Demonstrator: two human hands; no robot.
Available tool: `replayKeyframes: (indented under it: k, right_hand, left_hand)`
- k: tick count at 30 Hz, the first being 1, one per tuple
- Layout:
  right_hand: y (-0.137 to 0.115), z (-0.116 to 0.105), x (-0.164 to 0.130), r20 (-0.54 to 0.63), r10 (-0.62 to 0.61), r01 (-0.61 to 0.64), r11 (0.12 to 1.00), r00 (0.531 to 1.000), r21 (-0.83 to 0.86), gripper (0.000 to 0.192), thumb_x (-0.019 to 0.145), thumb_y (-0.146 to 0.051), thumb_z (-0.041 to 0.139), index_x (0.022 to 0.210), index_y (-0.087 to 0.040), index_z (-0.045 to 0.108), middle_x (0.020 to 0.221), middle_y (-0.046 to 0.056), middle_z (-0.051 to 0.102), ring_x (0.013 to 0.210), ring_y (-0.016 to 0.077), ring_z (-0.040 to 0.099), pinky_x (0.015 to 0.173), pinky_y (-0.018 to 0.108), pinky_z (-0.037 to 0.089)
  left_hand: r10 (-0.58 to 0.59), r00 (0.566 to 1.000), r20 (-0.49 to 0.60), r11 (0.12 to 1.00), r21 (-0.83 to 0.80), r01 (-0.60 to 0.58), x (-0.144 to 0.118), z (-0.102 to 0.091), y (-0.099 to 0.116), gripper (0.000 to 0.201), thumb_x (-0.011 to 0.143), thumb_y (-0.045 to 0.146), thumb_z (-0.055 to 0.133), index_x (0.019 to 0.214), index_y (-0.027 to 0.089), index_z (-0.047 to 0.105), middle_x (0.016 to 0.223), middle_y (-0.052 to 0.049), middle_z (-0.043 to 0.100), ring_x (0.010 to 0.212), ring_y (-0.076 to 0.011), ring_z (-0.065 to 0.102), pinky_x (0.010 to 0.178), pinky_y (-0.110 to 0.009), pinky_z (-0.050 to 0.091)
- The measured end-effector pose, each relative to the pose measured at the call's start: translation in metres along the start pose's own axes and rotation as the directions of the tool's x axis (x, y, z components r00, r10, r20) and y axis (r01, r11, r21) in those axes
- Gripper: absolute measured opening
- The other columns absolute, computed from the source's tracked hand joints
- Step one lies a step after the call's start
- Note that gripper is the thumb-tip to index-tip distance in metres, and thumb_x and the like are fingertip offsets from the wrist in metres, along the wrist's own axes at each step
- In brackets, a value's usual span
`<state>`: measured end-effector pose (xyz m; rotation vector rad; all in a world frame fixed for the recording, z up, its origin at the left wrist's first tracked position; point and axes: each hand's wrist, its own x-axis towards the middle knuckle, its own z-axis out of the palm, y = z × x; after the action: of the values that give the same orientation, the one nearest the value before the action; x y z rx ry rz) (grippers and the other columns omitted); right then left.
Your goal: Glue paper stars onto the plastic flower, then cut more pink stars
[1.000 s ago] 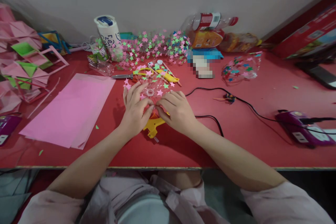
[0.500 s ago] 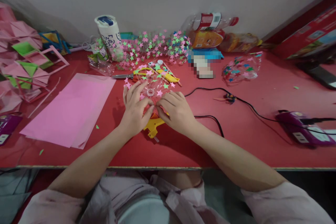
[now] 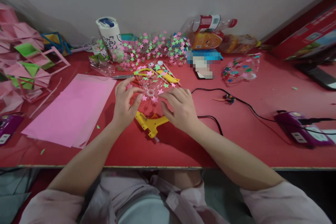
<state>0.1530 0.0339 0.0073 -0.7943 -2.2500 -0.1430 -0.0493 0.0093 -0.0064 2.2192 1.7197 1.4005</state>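
A clear plastic bottle piece dotted with pink and green stars (image 3: 150,92) lies in front of me, its round neck facing my way. On its left is my left hand (image 3: 126,101), open, with fingers and thumb apart and nothing between them. To its right my right hand (image 3: 179,106) is also open, fingers loosely bent and thumb apart. Whether the fingertips touch the plastic I cannot tell. Just below lies a yellow glue gun (image 3: 151,126), its right end hidden behind my right hand. Behind the plastic piece are scissors with yellow handles (image 3: 144,71) and a yellow cutter (image 3: 168,76).
Pink paper sheets (image 3: 68,112) lie at left, near pink folded-paper shapes (image 3: 28,45). More star-covered plastic (image 3: 149,47), a white cup (image 3: 109,35) and bottles (image 3: 208,22) line the wall. A black cord (image 3: 252,112) runs to a purple power strip (image 3: 301,127) at right.
My hands have moved apart, left hand leftward and right hand slightly rightward. Their fingertips no longer meet, and more of the glue gun and the bottle neck shows.
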Motion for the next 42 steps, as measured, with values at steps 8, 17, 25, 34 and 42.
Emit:
replayKeyframes:
  k: [8,17,25,34,42]
  right_hand:
    - [0.016,0.002,0.001,-0.162,0.178,-0.155,0.978,0.971,0.143,0.027,0.086,-0.021,0.053,0.113,-0.022,0.055,0.112,0.012,0.053,0.108,0.0255,0.05,0.092,0.043,0.039]
    - [0.025,0.011,-0.001,0.002,0.21,-0.207,0.961,0.978,0.183,0.041,0.091,-0.034,0.051,0.13,-0.024,0.043,0.133,0.013,0.049,0.125,0.0268,0.044,0.104,0.049,0.036]
    - [0.031,0.012,-0.001,-0.05,0.195,-0.18,0.961,0.98,0.212,0.034,0.093,-0.026,0.046,0.126,-0.024,0.046,0.13,0.013,0.053,0.124,0.0246,0.048,0.101,0.048,0.041]
    - [0.009,-0.004,0.006,-0.156,-0.114,0.122,0.991,0.981,0.046,0.023,0.083,-0.019,0.059,0.106,-0.023,0.059,0.099,0.006,0.065,0.095,0.0221,0.056,0.09,0.042,0.042]
    - [-0.004,0.003,0.011,0.109,-0.153,0.155,0.988,0.982,-0.003,0.008,0.084,-0.021,0.058,0.088,-0.023,0.065,0.108,0.006,0.066,0.104,0.0242,0.051,0.098,0.047,0.034]
  left_hand:
    - [-0.087,0.985,-0.15,0.988,-0.136,0.066,0.0,0.002,-0.016,0.026,0.092,0.04,0.041,0.111,0.025,0.052,0.129,-0.008,0.051,0.126,-0.0188,0.046,0.109,-0.04,0.036]
    - [-0.391,0.92,-0.024,0.819,-0.464,0.336,0.006,0.008,-0.03,0.033,0.085,0.046,0.052,0.105,0.02,0.058,0.109,-0.007,0.063,0.104,-0.0186,0.059,0.093,-0.034,0.046]
    - [-0.453,0.892,0.005,0.726,-0.578,0.372,0.005,0.011,-0.029,0.026,0.08,0.04,0.06,0.095,0.019,0.057,0.092,-0.003,0.061,0.089,-0.0154,0.059,0.082,-0.028,0.047]
    - [-0.419,0.904,0.079,0.686,-0.624,0.373,0.002,0.013,-0.023,0.018,0.079,0.03,0.059,0.093,0.019,0.057,0.09,-0.003,0.06,0.086,-0.014,0.059,0.077,-0.026,0.048]
    - [-0.511,0.859,-0.004,0.665,-0.635,0.393,0.005,0.012,-0.032,0.018,0.082,0.03,0.051,0.097,0.019,0.052,0.086,-0.002,0.061,0.061,-0.0101,0.054,0.055,-0.023,0.045]
